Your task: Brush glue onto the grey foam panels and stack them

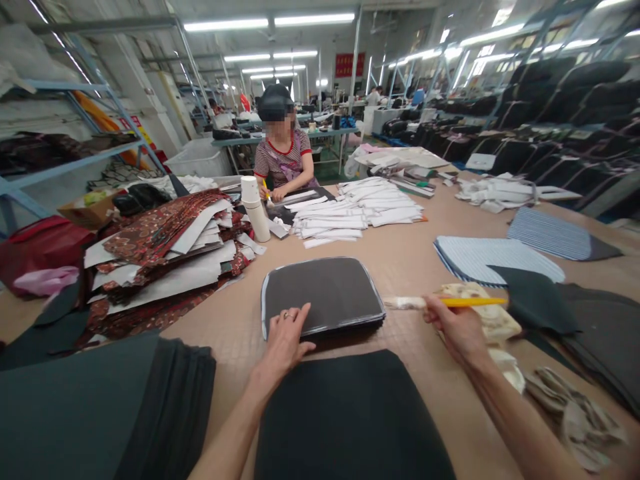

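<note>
My left hand (287, 339) rests with its fingers apart on the near left part of a stack of dark grey rounded panels (325, 293), whose top piece has a whitish band along its edge. My right hand (457, 328) is closed around a yellow-handled brush (470, 302). The brush's pale bristles point left, just beyond the stack's right corner. Nearest to me lies a dark green-black panel (350, 420), in front of the stack. A crumpled cream cloth (480, 320) is partly hidden behind my right hand.
Dark sheets (75, 400) are piled at the near left, patterned red pieces (160, 233) behind them. A white cup stack (255, 210) and white strips (360, 203) lie farther back. Striped pieces (495, 257) are at right. Across the table a person (285, 157) holds another brush.
</note>
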The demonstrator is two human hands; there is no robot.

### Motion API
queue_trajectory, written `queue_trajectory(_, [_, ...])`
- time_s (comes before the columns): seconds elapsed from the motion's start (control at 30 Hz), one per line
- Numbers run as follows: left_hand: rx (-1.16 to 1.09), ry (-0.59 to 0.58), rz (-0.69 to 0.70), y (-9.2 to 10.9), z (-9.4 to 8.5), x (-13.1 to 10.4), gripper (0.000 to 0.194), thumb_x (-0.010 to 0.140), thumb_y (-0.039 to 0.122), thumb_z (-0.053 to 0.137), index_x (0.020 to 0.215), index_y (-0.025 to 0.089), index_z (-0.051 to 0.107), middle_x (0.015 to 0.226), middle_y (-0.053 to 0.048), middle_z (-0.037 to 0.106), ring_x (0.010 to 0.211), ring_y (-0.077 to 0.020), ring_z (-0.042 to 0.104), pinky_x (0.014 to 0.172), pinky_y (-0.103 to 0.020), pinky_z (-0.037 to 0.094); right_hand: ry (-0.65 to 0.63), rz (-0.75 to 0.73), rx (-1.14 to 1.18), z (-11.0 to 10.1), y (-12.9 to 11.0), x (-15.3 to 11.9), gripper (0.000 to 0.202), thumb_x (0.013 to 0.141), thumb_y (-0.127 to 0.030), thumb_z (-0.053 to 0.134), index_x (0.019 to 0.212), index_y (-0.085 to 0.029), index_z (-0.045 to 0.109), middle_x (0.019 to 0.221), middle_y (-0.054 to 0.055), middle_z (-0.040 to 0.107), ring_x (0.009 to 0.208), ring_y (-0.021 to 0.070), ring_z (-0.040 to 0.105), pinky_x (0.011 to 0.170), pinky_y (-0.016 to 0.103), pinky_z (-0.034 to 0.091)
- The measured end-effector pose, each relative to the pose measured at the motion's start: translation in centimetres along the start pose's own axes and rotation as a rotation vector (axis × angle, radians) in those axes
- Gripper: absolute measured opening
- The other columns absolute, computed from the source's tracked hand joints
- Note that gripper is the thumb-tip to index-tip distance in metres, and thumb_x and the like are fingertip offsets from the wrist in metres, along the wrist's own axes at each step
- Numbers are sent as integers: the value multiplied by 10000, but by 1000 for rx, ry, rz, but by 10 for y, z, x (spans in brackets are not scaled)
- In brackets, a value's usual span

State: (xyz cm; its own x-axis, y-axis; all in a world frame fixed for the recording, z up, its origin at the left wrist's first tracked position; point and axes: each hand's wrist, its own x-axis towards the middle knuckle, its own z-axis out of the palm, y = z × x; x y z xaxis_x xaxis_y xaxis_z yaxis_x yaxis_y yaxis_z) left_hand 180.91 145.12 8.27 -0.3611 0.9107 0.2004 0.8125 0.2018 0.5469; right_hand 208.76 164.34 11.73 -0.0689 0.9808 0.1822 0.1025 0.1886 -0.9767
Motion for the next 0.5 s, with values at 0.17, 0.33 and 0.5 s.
queue_trajectory(0.17, [-9,-87,63,-12,-2,17,642,670,154,666,1271,225,449,993,-57,631,920,-223,580,831,-354,444,-148,190,520,8,-6,-5,270,592,-331,790,747,-158,653,515,-54,502,434,49,404,479,205,429])
queue_trajectory(0.33, [-20,-65,140,-19,-10,22,230,764,155,497,976,223,557,830,-8,618,770,-171,590,735,-299,466,-304,126,507,-15,-14,-1,330,773,-420,653,1037,-232,596,621,-29,601,447,81,491,599,297,526])
queue_trajectory(0.5, [-12,157,170,-7,-32,32,173,712,91,390,803,213,472,868,-39,576,811,-178,569,768,-334,460,-359,-280,-37,-12,-10,21,333,804,-462,597,1041,-228,593,1077,110,659,869,233,661,854,455,498])
